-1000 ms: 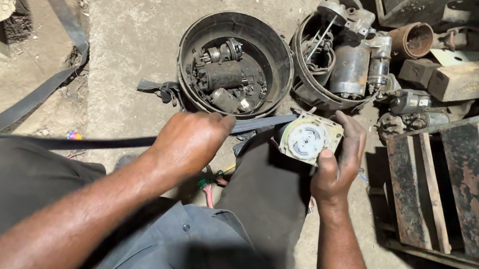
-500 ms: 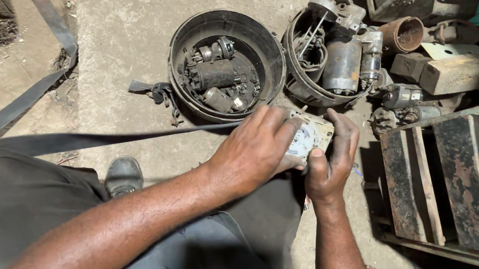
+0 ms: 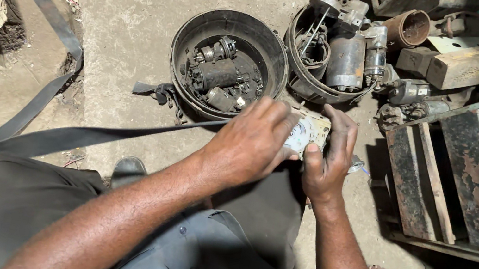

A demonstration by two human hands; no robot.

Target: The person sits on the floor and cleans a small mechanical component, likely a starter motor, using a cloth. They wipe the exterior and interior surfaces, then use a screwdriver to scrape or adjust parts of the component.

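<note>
We hold small part [image 3: 309, 133] between both hands, left hand [image 3: 249, 144] on its left, right hand [image 3: 327, 158] on its right. Tub [image 3: 191, 37] with motor pieces [image 3: 216, 76] in it sits just beyond hands. Second tub [image 3: 297, 76] right of it, motors [image 3: 346, 58] inside. Wood block [image 3: 468, 65] far right. Pallet [image 3: 470, 177] right of hands. Strap [image 3: 31, 114] runs left from our knee.

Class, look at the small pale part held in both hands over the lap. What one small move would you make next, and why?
Probably a slight turn of the pale part toward the camera. The left hand lies over most of it and the right hand grips its other side, so only a corner shows. Turning it would expose the face being worked on, while the basin of dark motor parts stays close by.
</note>
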